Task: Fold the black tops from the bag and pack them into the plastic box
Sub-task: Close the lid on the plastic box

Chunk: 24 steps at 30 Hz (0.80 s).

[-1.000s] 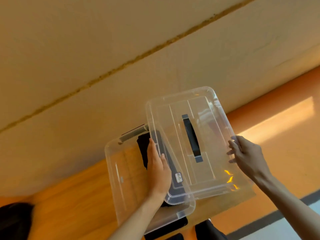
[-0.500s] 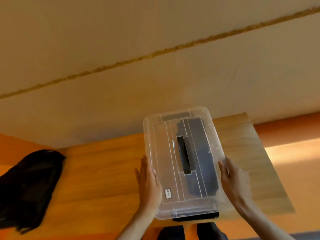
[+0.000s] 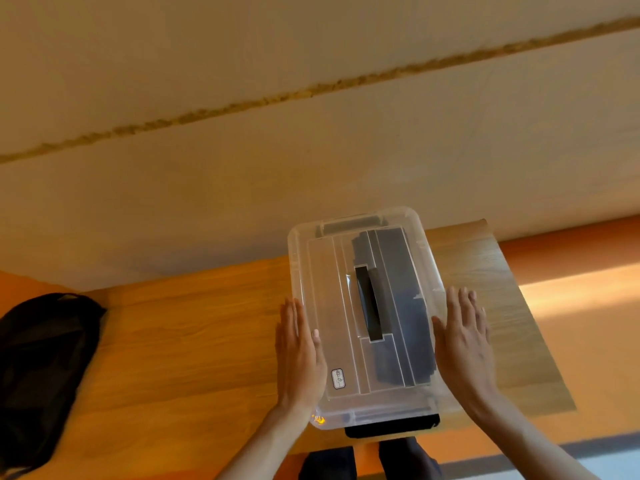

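Note:
The clear plastic box point(image 3: 322, 271) stands on the wooden table point(image 3: 194, 344) with its clear lid point(image 3: 332, 306) on top, a black handle point(image 3: 367, 303) in the lid's middle. Folded black tops point(image 3: 401, 292) show through the lid on the box's right side. My left hand point(image 3: 300, 351) lies flat against the box's left side, fingers straight. My right hand point(image 3: 462, 337) lies flat against the right side, fingers straight. The black bag point(image 3: 41, 368) lies at the table's left end.
A beige wall point(image 3: 311, 133) with a rough seam runs behind the table. An orange floor point(image 3: 581, 306) with a sunlit patch lies to the right. A black clasp point(image 3: 391, 424) sits at the box's near end by the table edge.
The lid, held tilted above the open box a second ago, now sits on the box. Both hands have moved from the lid's edges to the box's sides with fingers straightened.

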Available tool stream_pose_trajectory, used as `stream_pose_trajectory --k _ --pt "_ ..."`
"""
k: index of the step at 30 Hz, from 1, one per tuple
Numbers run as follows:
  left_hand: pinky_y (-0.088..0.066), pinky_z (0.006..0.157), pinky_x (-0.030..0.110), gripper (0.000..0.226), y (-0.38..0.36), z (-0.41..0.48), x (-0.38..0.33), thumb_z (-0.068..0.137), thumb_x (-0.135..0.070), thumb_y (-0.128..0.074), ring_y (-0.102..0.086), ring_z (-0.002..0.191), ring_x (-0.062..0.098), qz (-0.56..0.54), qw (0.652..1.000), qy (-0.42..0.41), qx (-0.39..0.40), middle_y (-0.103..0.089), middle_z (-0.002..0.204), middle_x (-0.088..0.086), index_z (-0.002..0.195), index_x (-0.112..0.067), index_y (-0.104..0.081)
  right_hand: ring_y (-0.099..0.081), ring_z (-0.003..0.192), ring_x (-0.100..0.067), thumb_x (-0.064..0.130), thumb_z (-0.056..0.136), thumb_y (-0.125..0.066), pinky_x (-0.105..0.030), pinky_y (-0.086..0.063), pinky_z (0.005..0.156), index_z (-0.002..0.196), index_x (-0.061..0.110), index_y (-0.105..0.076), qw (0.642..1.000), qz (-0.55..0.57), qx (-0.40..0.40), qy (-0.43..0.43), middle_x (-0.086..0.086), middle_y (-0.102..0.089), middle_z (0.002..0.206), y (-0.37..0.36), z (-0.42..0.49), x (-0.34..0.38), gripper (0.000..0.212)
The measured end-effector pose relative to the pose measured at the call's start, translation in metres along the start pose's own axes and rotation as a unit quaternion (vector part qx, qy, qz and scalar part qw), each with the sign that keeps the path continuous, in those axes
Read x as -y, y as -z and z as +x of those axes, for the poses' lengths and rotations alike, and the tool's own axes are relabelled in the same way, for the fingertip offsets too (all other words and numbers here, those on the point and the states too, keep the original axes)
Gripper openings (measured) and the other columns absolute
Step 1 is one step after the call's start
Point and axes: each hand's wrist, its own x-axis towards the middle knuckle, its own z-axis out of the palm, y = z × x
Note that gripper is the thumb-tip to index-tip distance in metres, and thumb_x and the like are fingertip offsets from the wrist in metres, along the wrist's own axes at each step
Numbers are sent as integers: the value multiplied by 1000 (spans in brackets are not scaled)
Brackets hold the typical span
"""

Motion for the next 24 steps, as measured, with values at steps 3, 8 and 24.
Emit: stream_pose_trajectory --k 3,8,24 --pt "9 127 37 68 12 16 -9 103 -53 -11 19 155 10 56 997 -55 9 18 170 -4 163 -23 0 -4 158 -28 35 107 -30 -51 -12 127 163 19 -12 993 -51 -28 98 -13 -9 169 4 14 8 60" --pt "8 127 42 71 8 35 -14 103 -61 -12 20 156 22 187 975 -110 50 18 170 2 163 -25 1 6 158 -29 55 106 -21 -55 -12 126 162 25 -15 978 -143 33 148 -13 -3 170 -9 27 16 64" --pt "-11 122 54 78 4 51 -28 103 -68 -15 -3 158 36 284 949 -128 53 -3 171 17 164 -19 -19 5 158 -31 58 105 -21 -52 -2 127 163 23 -20 974 -155 24 164 -16 -4 170 -14 77 39 67"
